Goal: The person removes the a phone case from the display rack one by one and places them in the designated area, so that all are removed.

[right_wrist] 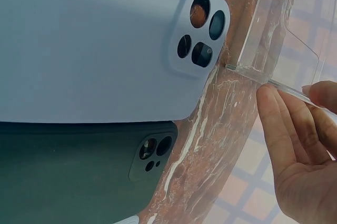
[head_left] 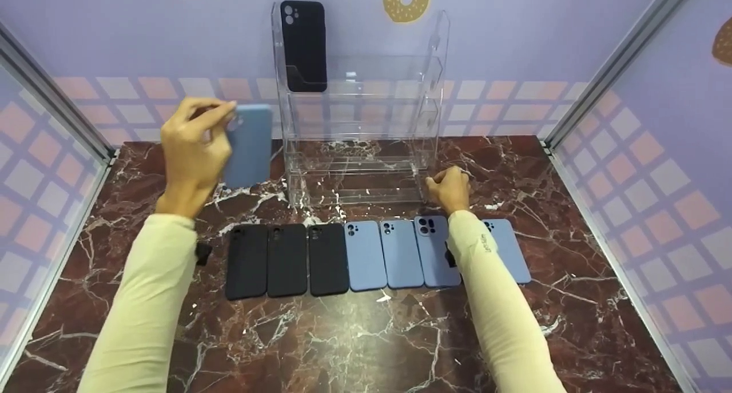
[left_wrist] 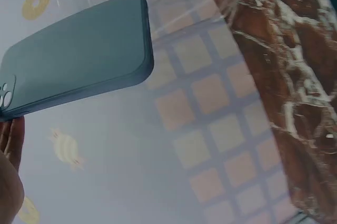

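Note:
My left hand (head_left: 194, 141) pinches a blue phone case (head_left: 250, 147) by its upper left corner, holding it upright in the air left of a clear tiered display stand (head_left: 433, 78). The left wrist view shows the back of this case (left_wrist: 79, 50), its camera cutout near the fingers. At the stand's lower right side, my right hand (head_left: 452, 188) grips the clear edge; the right wrist view has thumb and fingers (right_wrist: 276, 124) on either side of it. A black phone case (head_left: 305, 47) stands in the top tier, at the left.
In front of the stand lies a row of cases: three black ones, with one black case (head_left: 287, 261) in the middle, then several blue ones (head_left: 366, 255). My right sleeve (head_left: 497, 290) partly covers the rightmost blue case (head_left: 512, 253). Patterned walls (head_left: 646, 153) enclose the marble-look table (head_left: 320, 347).

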Available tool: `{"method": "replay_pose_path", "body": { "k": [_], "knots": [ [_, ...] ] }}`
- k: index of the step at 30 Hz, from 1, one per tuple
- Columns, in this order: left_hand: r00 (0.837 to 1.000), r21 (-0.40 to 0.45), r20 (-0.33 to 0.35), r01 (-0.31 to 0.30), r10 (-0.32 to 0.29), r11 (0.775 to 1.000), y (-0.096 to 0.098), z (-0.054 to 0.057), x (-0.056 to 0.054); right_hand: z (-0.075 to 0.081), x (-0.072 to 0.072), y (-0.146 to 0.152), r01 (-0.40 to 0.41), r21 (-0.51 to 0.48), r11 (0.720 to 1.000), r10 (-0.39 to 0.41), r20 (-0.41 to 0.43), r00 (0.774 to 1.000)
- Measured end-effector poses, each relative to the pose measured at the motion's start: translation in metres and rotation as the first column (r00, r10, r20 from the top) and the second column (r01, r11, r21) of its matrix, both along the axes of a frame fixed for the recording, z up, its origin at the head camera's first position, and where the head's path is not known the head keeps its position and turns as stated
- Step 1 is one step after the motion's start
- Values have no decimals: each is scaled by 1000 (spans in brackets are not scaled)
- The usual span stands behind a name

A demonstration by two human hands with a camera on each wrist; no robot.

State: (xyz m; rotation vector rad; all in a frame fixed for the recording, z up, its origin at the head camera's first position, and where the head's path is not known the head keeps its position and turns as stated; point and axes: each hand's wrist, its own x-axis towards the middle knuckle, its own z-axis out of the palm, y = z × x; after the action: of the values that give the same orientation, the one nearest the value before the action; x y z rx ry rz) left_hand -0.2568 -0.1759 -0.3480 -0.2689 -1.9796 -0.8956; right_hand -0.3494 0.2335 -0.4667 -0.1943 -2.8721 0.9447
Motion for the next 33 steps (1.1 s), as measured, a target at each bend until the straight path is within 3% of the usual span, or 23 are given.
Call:
{"method": "replay_pose_path", "body": {
  "k": [3, 6, 9, 12, 17, 19, 26, 29, 33],
  "knots": [
    [994, 27, 95, -49, 46, 998, -16, -9, 7, 0, 0, 1, 2, -1, 1000, -2, -3, 1000],
    [966, 42, 244, -102, 89, 994, -31, -18, 15, 0, -1, 2, 2, 5, 1000, -2, -8, 1000],
    [918, 12, 373, -149, 134, 989, -47, -27, 22, -1, -1, 3, 4, 7, 1000, -4, -19, 1000],
    [875, -37, 456, -161, 160, 986, -63, -41, 29, -1, -1, 3, 7, 6, 1000, -6, -29, 1000],
    [771, -68, 615, -154, 163, 986, -89, -65, 40, -2, -1, 2, -1, 3, 1000, 1, -20, 1000],
    [738, -98, 651, -152, 179, 983, -98, -74, 44, -2, -1, 1, -4, 1, 1000, 4, -16, 1000],
    [648, -148, 740, -105, 180, 983, -117, -99, 52, -2, -2, 0, -8, 4, 1000, 8, -12, 1000],
    [632, -172, 753, -81, 184, 982, -119, -108, 55, -2, -2, 1, -11, 4, 1000, 11, -13, 1000],
    [639, -205, 744, -62, 196, 977, -118, -119, 55, -2, -2, 1, -6, 6, 1000, 6, -9, 1000]
  ]
}}
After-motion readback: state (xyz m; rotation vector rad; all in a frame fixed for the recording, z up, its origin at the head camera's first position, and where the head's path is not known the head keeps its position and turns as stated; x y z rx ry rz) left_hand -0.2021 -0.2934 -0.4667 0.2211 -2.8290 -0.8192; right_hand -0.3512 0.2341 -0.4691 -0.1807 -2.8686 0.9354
